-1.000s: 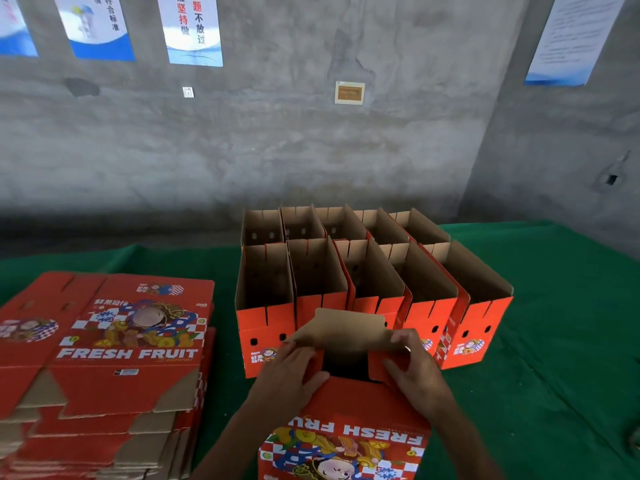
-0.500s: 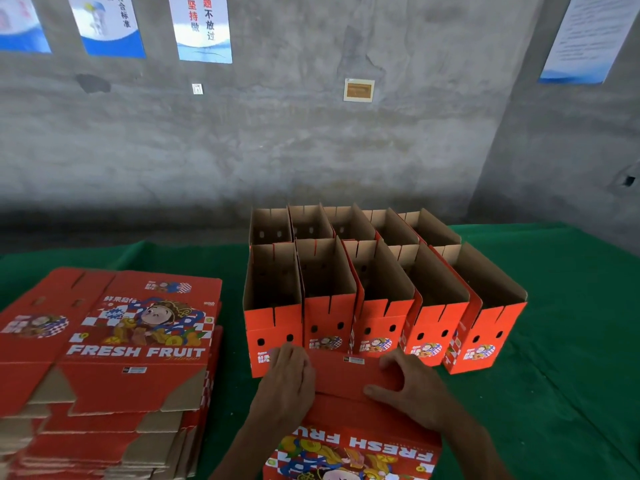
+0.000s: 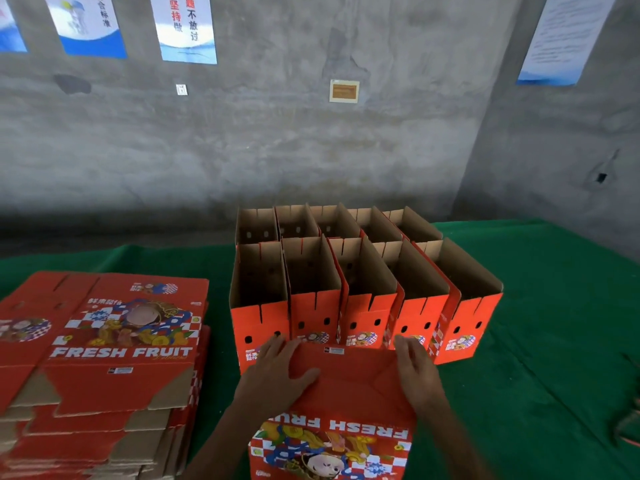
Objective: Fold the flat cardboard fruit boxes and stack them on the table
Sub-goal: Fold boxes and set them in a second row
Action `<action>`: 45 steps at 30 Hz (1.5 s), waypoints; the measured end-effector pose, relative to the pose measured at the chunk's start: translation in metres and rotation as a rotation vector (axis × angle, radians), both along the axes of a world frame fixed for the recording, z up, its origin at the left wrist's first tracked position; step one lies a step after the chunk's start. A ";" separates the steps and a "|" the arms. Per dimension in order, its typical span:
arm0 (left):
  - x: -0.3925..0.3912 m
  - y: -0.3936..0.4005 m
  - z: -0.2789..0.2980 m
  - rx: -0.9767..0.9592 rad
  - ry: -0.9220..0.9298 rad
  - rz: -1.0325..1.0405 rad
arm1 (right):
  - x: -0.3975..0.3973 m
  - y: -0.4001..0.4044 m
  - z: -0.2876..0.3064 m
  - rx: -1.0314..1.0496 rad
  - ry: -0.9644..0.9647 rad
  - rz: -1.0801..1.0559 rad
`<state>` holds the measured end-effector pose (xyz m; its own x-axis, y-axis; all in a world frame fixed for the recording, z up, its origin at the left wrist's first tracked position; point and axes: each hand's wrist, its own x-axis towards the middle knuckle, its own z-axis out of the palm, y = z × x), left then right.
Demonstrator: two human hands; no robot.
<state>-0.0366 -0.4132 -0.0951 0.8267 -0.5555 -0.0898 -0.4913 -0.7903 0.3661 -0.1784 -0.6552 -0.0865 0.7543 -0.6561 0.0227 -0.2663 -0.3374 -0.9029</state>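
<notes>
On the green table (image 3: 540,306), just before ten folded open fruit boxes (image 3: 363,289), both hands, left (image 3: 277,372) and right (image 3: 415,372), now press flat and spread on an upturned box's (image 3: 346,403) closed bottom flaps, open a second ago, so its base looks locked.

"FRESH FRUIT" on the flat box stack (image 3: 117,344) and, upside down, the held box (image 3: 346,424).

In front of me I see a table (image 3: 540,306) draped in green cloth, bearing a stack of flat red fruit-box blanks (image 3: 104,375) at the left, ten folded open-topped boxes (image 3: 346,289) standing upright in two touching rows at the centre, and one red box (image 3: 346,403) nearest me.
</notes>
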 end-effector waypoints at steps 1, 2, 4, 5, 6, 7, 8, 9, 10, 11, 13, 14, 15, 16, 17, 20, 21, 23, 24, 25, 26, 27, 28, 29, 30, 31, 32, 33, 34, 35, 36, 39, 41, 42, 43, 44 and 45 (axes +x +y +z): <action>0.003 0.004 -0.001 -0.001 0.006 0.017 | -0.003 0.001 -0.004 0.027 0.071 -0.032; 0.006 0.007 -0.002 -0.001 0.010 0.033 | -0.007 0.003 -0.009 0.030 0.161 -0.038; 0.010 0.011 -0.003 -0.016 0.033 0.049 | -0.011 0.005 -0.014 0.029 0.260 -0.030; 0.014 0.012 -0.003 -0.025 0.046 0.054 | -0.012 0.004 -0.013 0.019 0.270 -0.035; 0.018 0.012 -0.001 -0.032 0.058 0.063 | -0.012 0.002 -0.011 0.027 0.291 -0.026; 0.022 0.014 0.000 -0.039 0.073 0.077 | -0.011 0.001 -0.011 0.068 0.323 0.009; 0.027 0.017 0.002 -0.050 0.095 0.096 | -0.010 0.003 -0.012 0.131 0.396 0.069; 0.032 0.022 0.001 -0.067 0.118 0.117 | -0.011 0.006 -0.013 0.192 0.506 0.144; 0.038 0.029 -0.001 -0.084 0.142 0.132 | -0.011 0.011 -0.013 0.237 0.623 0.211; 0.042 0.036 -0.002 -0.102 0.166 0.136 | -0.011 0.014 -0.012 0.264 0.701 0.251; 0.048 0.051 -0.003 -0.141 0.219 0.129 | -0.008 0.016 -0.007 0.272 0.762 0.292; 0.050 0.057 -0.002 -0.166 0.248 0.128 | -0.007 0.015 -0.004 0.273 0.771 0.307; 0.052 0.062 -0.001 -0.187 0.275 0.131 | -0.006 0.015 -0.001 0.275 0.766 0.315; 0.053 0.065 0.001 -0.199 0.298 0.133 | -0.005 0.014 0.002 0.275 0.746 0.317; 0.053 0.068 0.003 -0.206 0.319 0.135 | -0.005 0.014 0.003 0.276 0.712 0.315; 0.048 0.074 0.006 -0.232 0.344 0.149 | -0.008 0.018 0.004 0.344 0.630 0.336; 0.045 0.076 0.008 -0.225 0.336 0.155 | -0.010 0.019 0.003 0.370 0.607 0.345; 0.041 0.082 0.010 -0.220 0.316 0.168 | -0.013 0.020 -0.001 0.424 0.540 0.360; 0.040 0.086 0.010 -0.232 0.315 0.174 | -0.015 0.020 -0.003 0.457 0.516 0.365; 0.039 0.090 0.010 -0.248 0.319 0.174 | -0.016 0.021 -0.005 0.493 0.512 0.369; 0.038 0.095 0.010 -0.260 0.317 0.169 | -0.018 0.022 -0.006 0.522 0.525 0.374; 0.038 0.100 0.010 -0.258 0.304 0.158 | -0.020 0.023 -0.008 0.537 0.541 0.379; 0.038 0.104 0.009 -0.242 0.284 0.143 | -0.021 0.025 -0.009 0.540 0.543 0.386; 0.039 0.108 0.008 -0.229 0.267 0.130 | -0.022 0.027 -0.008 0.531 0.534 0.396; 0.040 0.110 0.006 -0.225 0.253 0.120 | -0.023 0.028 -0.005 0.512 0.518 0.413; 0.041 0.112 0.004 -0.232 0.237 0.112 | -0.023 0.029 0.000 0.488 0.497 0.425; 0.042 0.113 0.003 -0.249 0.222 0.104 | -0.023 0.029 0.007 0.459 0.472 0.430; 0.040 0.114 0.004 -0.281 0.216 0.099 | -0.022 0.029 0.018 0.437 0.445 0.422; 0.038 0.113 0.008 -0.334 0.212 0.101 | -0.021 0.028 0.032 0.418 0.413 0.406; 0.034 0.113 0.014 -0.410 0.197 0.111 | -0.019 0.027 0.048 0.391 0.381 0.395; 0.031 0.112 0.021 -0.506 0.160 0.124 | -0.018 0.025 0.065 0.351 0.350 0.395; 0.018 0.105 0.051 -0.821 0.024 0.160 | -0.015 0.023 0.119 0.235 0.244 0.436; 0.011 0.099 0.071 -1.003 -0.042 0.199 | -0.012 0.022 0.145 0.183 0.161 0.430; 0.008 0.096 0.080 -1.071 -0.062 0.212 | -0.009 0.021 0.155 0.147 0.119 0.416; 0.007 0.092 0.088 -1.120 -0.067 0.221 | -0.006 0.021 0.161 0.099 0.068 0.399; 0.006 0.088 0.095 -1.159 -0.060 0.225 | -0.003 0.021 0.164 0.046 0.007 0.381; 0.005 0.084 0.100 -1.191 -0.052 0.225 | 0.000 0.021 0.165 -0.008 -0.060 0.370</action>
